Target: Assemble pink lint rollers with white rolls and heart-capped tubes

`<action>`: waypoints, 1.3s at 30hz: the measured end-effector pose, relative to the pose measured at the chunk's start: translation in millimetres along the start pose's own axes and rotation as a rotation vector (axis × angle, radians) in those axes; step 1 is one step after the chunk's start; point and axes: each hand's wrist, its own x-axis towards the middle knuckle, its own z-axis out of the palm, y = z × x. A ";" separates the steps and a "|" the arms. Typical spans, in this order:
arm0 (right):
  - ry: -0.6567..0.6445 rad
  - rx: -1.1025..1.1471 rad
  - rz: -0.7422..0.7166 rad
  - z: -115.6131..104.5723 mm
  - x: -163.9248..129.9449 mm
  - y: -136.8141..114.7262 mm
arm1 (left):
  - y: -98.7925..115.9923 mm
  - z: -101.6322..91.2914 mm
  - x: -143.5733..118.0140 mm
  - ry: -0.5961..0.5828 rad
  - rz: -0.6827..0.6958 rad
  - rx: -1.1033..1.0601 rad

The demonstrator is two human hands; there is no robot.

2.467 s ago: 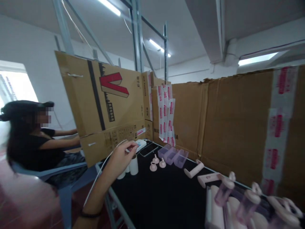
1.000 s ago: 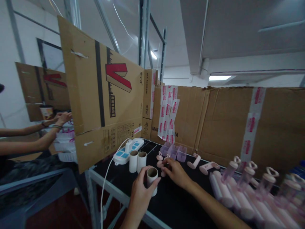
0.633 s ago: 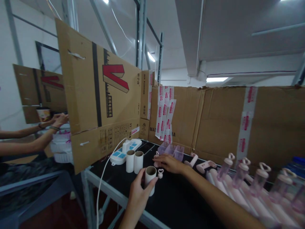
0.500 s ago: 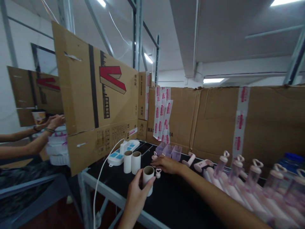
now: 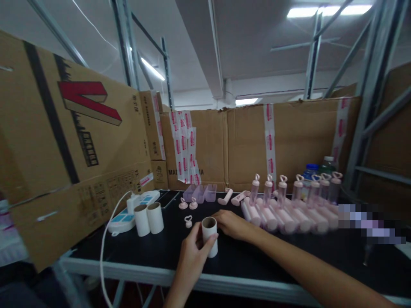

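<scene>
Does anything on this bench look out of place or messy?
Little stands out. One small pink heart-topped cap lies alone on the black table, apart from the pair further back. The left hand holds a white tube upright; the right hand rests beside it.

White cardboard tube [image 5: 209,236] upright, open end up, near desk [image 5: 263,265] front edge; pink heart cap [image 5: 188,221] just left of it.

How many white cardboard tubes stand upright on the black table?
3: one tube in the left hand near the front edge, beside the right hand; two tubes standing together by the power strip. None visibly hidden.
</scene>
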 end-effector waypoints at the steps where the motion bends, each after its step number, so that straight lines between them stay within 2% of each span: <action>1: 0.079 0.028 0.032 -3.0 -2.5 -1.5 | 1.0 2.5 1.0 -0.015 0.009 0.005; 4: 0.332 0.134 0.122 -13.3 -0.5 -6.2 | 2.6 5.9 3.4 -0.047 0.036 0.000; 7: 0.432 0.272 0.162 -20.6 5.0 -14.5 | 1.8 7.0 4.4 -0.065 0.078 -0.008; 11: 0.378 0.429 0.172 -18.2 3.4 -29.6 | -2.7 8.6 4.2 -0.069 0.099 -0.008; 15: 0.321 0.474 0.184 -13.1 -1.4 -41.3 | -8.0 10.0 4.0 -0.059 0.103 0.004; 25: 0.252 0.295 0.042 -22.2 -1.0 -64.9 | -20.4 10.8 10.7 -0.062 0.090 -0.039; 39: 0.290 0.114 0.027 -20.5 -2.3 -60.3 | -13.8 11.4 8.5 -0.075 0.108 -0.003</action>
